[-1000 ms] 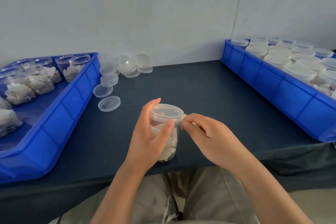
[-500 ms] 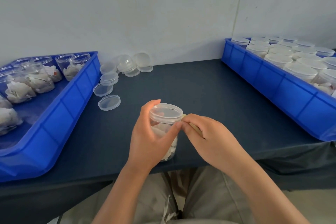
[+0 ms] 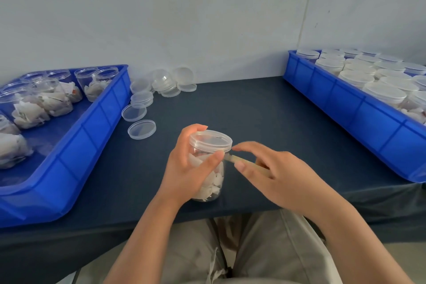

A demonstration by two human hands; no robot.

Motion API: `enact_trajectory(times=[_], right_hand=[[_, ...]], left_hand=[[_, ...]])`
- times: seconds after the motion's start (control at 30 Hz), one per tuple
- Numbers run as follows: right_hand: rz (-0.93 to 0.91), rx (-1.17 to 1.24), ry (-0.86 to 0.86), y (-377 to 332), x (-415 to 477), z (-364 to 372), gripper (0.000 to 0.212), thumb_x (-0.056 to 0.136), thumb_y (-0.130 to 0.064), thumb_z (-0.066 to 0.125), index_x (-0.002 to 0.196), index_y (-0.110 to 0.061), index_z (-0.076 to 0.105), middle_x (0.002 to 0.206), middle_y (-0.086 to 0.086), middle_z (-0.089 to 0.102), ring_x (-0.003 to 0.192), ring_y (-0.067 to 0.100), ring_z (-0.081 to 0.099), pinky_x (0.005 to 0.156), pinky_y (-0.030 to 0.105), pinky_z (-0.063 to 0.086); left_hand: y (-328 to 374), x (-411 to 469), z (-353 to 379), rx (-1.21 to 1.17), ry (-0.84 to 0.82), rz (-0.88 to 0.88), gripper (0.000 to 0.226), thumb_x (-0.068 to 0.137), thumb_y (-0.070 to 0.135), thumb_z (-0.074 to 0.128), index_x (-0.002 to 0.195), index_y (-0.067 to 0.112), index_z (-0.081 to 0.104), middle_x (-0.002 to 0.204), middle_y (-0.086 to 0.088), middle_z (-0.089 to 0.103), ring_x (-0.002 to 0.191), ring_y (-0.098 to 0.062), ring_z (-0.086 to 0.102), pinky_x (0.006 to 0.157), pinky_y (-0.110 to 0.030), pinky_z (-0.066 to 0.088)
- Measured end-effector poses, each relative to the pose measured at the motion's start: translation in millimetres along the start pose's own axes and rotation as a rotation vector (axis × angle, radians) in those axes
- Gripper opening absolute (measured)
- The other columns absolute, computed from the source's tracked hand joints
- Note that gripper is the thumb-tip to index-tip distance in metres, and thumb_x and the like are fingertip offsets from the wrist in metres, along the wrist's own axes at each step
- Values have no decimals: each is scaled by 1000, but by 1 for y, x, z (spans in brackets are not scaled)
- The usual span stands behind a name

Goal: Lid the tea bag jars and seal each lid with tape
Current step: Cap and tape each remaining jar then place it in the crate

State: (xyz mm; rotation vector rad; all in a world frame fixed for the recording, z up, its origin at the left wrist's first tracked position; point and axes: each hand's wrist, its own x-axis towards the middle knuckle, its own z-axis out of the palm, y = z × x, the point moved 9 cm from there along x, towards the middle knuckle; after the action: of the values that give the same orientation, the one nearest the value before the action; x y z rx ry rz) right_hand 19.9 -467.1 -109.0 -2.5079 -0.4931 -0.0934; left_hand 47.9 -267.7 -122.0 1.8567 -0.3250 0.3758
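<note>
Left hand (image 3: 184, 168) is wrapped round the jar (image 3: 212, 182), upright at the near edge of the table (image 3: 253, 110), lid (image 3: 211, 140) on. Right hand (image 3: 283, 175) pinches a tape (image 3: 232, 158) strip running to the lid's rim, forefinger stretched out. Loose lids (image 3: 141, 129) lie far left beside the left tray (image 3: 92, 136).

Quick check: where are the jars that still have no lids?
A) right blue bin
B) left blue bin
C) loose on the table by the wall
B: the open jars stand in the left blue bin; the right blue bin holds lidded jars.
</note>
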Motion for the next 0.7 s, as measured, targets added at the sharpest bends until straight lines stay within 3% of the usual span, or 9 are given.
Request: enact_trajectory(times=[0.13,0.37,0.5,0.6,0.7], right_hand=[[17,54,23,14,1,-10,45,95,-80,29,137,-65,31,81,-8,63,71,10,61,58,24,42],[46,16,43,36,10,-2,43,96,-80,33,136,-65,30,83,-8,64,75,12,64,61,33,55],[8,-12,69,34,14,3,42,96,-82,30,136,-68,32,82,-7,64,78,8,64,59,29,53],[-6,-29,93,33,14,3,46,95,-83,27,138,-68,35,80,-12,64,80,4,63,60,21,45],[-2,-49,105,31,14,3,48,96,-83,26,140,-68,34,80,-14,64,79,3,63,64,21,48]], left_hand=[[-7,6,-4,-66,-64,-44,51,80,56,74,127,51,57,125,24,66,119,-1,64,90,-8,48],[-20,8,-2,-168,-199,-79,57,90,58,72,142,44,55,135,8,67,130,-15,62,103,-21,49],[-37,1,5,-279,-245,-188,86,84,73,75,156,35,47,147,0,63,141,-19,56,113,-31,47],[-40,1,7,-317,-251,-223,90,81,72,78,150,19,54,140,-7,68,134,-25,63,106,-31,52],[-41,0,13,-377,-306,-254,87,83,70,78,143,11,58,137,-15,69,130,-33,66,104,-39,54]])
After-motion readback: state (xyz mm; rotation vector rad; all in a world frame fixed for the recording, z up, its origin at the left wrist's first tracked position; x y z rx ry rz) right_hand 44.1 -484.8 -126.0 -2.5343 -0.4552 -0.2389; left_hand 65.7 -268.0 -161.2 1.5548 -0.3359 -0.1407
